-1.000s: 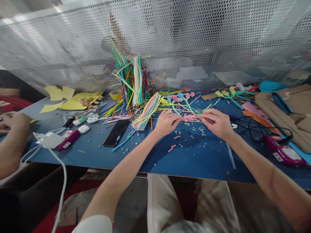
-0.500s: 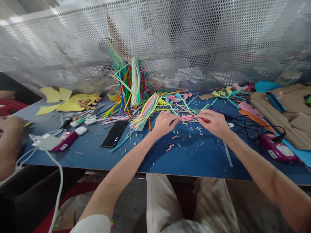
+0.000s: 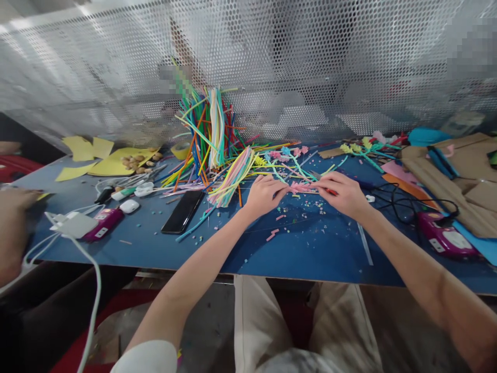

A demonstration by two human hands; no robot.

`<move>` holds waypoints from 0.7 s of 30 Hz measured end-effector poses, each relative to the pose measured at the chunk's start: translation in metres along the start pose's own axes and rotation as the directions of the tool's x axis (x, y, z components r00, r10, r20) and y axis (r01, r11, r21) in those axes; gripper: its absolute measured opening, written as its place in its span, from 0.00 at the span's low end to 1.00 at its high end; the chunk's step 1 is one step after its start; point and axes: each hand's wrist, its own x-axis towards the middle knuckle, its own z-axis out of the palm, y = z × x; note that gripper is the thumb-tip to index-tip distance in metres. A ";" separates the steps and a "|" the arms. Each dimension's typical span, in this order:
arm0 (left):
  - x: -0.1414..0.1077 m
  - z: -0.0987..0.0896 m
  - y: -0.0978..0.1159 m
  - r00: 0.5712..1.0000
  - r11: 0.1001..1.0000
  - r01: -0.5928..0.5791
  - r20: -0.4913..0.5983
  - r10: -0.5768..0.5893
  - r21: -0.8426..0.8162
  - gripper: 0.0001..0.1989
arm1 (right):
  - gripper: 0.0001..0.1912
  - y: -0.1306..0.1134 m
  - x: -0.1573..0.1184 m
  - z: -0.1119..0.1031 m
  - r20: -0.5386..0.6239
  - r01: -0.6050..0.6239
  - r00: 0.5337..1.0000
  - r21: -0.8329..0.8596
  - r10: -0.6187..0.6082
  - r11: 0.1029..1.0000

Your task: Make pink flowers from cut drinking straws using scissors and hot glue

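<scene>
My left hand (image 3: 265, 196) is closed, its thumb and fingertips pinching the left end of a pink fuzzy strip (image 3: 301, 187). At the strip's right end is my right hand (image 3: 338, 190), closed round a small tool with a red-orange handle (image 3: 331, 191) and a thin grey tip pointing up and left. Small pink pieces (image 3: 273, 235) and pale crumbs lie on the blue table (image 3: 295, 259) below the strip. Behind my left hand lies a bundle of pastel pipe cleaners (image 3: 234, 178). Light-green stems with pink and blue tips (image 3: 285, 151) lie behind the strip.
A black phone (image 3: 183, 212) lies left of my left forearm. Purple devices (image 3: 446, 235) with cables sit at both sides, near brown cardboard (image 3: 430, 178) at right. A perforated metal screen (image 3: 310, 67) stands behind. Another person's hand (image 3: 15, 207) is at the far left.
Both hands stay almost in place at the pink strip. The view has shifted very slightly, and the other person's hand at the far left has moved a little.
</scene>
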 end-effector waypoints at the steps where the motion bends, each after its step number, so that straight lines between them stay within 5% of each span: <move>1: 0.000 0.000 0.000 1.000 1.000 0.002 -0.001 -0.002 -0.003 0.18 | 0.12 0.000 0.000 0.000 0.004 0.010 1.000 -0.001 -0.010 1.000; 11: 0.000 0.001 -0.002 0.999 0.999 -0.030 -0.039 0.029 -0.024 0.17 | 0.12 -0.001 0.001 0.002 0.014 0.064 0.998 -0.007 -0.064 0.998; 21: 0.001 0.002 -0.003 0.999 0.999 -0.029 -0.035 0.028 -0.023 0.16 | 0.16 0.009 -0.002 -0.001 0.104 -0.121 0.988 0.080 0.112 0.989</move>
